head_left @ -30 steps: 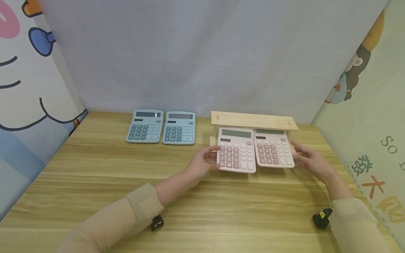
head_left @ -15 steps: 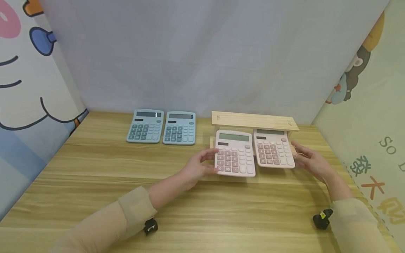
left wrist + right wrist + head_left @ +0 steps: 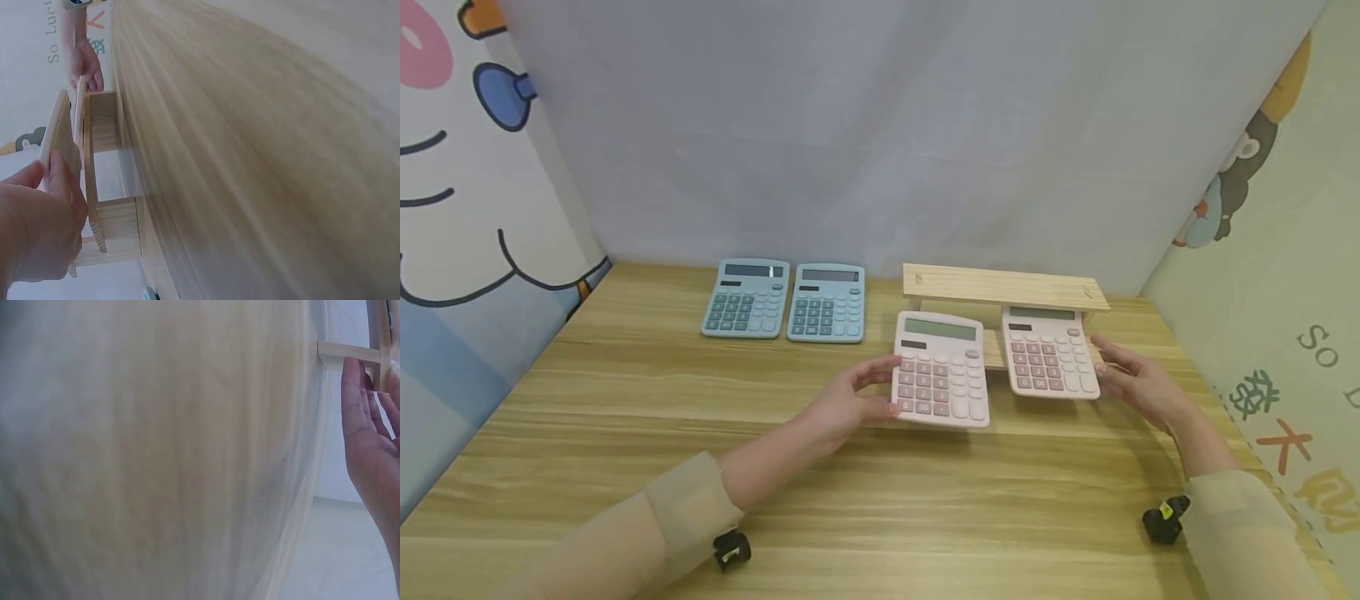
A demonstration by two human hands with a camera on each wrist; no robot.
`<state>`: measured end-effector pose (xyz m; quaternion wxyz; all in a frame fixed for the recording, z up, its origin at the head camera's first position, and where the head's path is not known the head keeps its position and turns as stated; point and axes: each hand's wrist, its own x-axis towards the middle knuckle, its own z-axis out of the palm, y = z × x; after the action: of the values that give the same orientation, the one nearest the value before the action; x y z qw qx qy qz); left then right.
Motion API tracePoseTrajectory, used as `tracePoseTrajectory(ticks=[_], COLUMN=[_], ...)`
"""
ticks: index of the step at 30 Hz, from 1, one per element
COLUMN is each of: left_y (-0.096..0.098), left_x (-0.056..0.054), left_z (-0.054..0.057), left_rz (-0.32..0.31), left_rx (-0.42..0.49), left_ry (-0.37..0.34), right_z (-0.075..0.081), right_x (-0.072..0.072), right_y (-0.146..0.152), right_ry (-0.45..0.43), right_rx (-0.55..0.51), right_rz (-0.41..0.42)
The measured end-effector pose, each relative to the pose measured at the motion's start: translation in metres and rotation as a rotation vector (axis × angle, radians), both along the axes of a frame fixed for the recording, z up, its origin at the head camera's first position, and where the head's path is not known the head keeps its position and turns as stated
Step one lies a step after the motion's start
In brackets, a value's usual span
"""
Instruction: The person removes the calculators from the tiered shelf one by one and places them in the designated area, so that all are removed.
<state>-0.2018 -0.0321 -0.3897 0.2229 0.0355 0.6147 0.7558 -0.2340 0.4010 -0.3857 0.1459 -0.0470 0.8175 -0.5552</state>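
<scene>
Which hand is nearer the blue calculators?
Left. The left hand, gripping a pink calculator, is on the person's side of the blue calculators and slightly right; the right hand is far to their right, beside the rack.

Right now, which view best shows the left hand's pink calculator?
The head view: the pink calculator shows its display and keys. Left wrist shows mainly its edge; right wrist doesn't clearly show it.

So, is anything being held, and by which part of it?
The left hand holds a pink calculator by its left edge, lower half. The right hand is at the wooden rack; whether it grips is unclear.
</scene>
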Motion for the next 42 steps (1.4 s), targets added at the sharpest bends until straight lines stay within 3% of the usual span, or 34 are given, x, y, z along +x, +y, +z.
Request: tracePoseTrajectory(ticks=[9,24,42], left_y=[-0.016,-0.052,-0.092], left_x=[0.006,0.011,0.007], left_z=[0.010,0.015,0.001], left_rz=[0.025,0.020,0.047], left_rx=[-0.016,-0.038,-0.080], left_ry=[0.011,0.062,0.077], right_z=[0.000,-0.002,-0.004], right_x=[0.000,-0.003,-0.003], right_y=[0.000,0.000,0.001], right_ry=[0.000,-0.005,0.014], right_rx=[-0.007,0.000,-0.001], right_rz=[-0.003,0.007,0.017])
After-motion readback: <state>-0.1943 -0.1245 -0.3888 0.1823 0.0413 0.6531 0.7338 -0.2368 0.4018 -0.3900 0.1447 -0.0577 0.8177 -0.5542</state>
